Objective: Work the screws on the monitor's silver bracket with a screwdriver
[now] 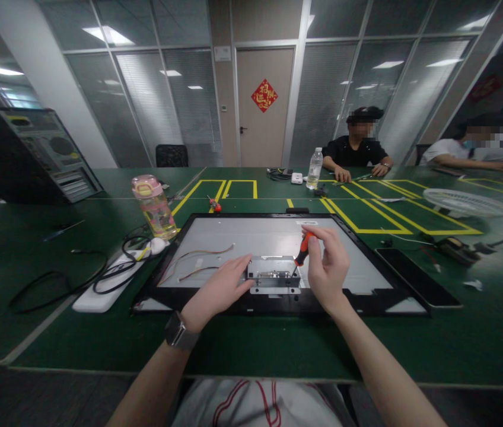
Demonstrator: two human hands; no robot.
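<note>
A flat display panel (269,237) with a black frame lies back side up in front of me. On its lower middle sits a silver metal bracket (273,267). My right hand (329,264) grips a red and black screwdriver (303,248), tilted, its tip down at the bracket's right end. Whether the tip sits in a screw is too small to tell. With fingers stretched out, my left hand (222,287) rests against the bracket's left end. Thin cables (202,251) run across the panel, left of the bracket.
Left of the panel are a white power strip (104,290) with a black cord and a pink-lidded bottle (156,207). A black slab (416,276) lies at right. Farther off are a computer case (33,154), a water bottle (315,169), a white racket-like object (467,201) and two people.
</note>
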